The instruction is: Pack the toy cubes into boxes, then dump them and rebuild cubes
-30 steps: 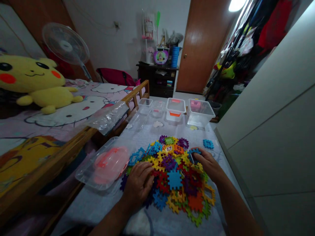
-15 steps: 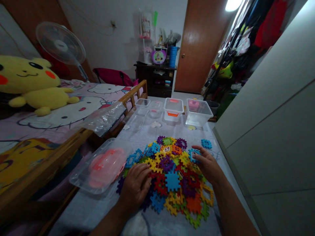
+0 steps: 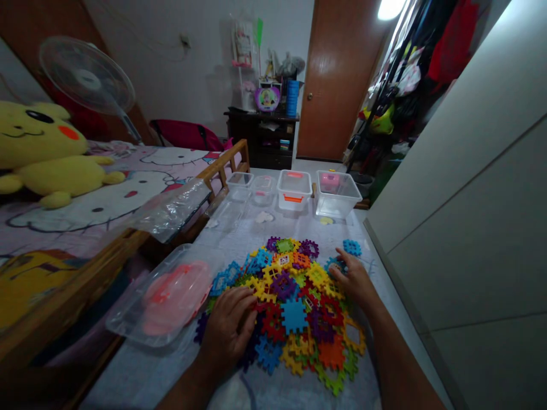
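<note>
A heap of colourful plastic interlocking blocks (image 3: 294, 316), notched square plates and frames, is spread over the cloth-covered surface. My left hand (image 3: 228, 322) rests on the heap's left side, fingers loosely bent, thumb apart, with nothing visible in it. At the heap's right edge, my right hand (image 3: 355, 280) has thumb and index finger around a blue interlocking block (image 3: 334, 263), partly hidden by the thumb. Another blue notched frame (image 3: 352, 247) lies by itself just beyond that hand. Yellow, purple, red, orange and green pieces overlap between my hands.
Left of the heap lies a clear plastic lid (image 3: 128, 322) with a red-pink item (image 3: 177, 296). Clear bins (image 3: 337, 196) and an orange-handled box (image 3: 294, 191) line the far end. A wooden bed rail (image 3: 205, 176) borders the left, a pale cabinet (image 3: 470, 228) the right.
My right hand still has the blue block, which now looks lower and more tilted, its white window less visible. My left hand stays on the heap. The whole view has shifted slightly.
</note>
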Demonstrator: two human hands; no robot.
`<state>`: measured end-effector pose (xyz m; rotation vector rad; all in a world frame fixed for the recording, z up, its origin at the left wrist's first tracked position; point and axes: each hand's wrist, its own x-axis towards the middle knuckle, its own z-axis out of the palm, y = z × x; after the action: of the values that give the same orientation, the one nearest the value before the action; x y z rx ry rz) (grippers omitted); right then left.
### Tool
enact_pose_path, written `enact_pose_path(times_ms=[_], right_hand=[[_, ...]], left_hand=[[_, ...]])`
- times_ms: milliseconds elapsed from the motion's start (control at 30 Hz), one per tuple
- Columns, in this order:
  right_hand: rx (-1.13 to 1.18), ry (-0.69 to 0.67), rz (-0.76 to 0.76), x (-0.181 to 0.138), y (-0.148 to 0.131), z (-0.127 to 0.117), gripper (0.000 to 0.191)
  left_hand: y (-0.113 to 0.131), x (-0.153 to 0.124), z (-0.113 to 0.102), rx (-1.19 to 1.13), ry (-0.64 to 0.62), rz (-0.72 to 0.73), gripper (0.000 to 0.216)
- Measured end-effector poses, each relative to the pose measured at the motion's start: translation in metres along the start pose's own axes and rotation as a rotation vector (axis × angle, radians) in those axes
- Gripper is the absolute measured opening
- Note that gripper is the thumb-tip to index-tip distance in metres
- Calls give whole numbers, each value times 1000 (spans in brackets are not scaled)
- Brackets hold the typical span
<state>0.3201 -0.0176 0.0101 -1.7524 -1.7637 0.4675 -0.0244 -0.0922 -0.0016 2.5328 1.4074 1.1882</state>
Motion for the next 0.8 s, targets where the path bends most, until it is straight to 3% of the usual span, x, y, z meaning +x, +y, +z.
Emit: enact_pose_path(times_ms=[300, 433, 800], right_hand=[[-282, -59, -56, -1, 13, 6, 57], [-293, -45, -70, -2, 15, 9, 65], [-244, -33, -105, -1, 9, 11, 56]], left_hand=[[2, 1, -2, 4, -8, -11, 23], [3, 1, -2, 4, -10, -29, 23], [2, 1, -2, 1, -18, -14, 22]])
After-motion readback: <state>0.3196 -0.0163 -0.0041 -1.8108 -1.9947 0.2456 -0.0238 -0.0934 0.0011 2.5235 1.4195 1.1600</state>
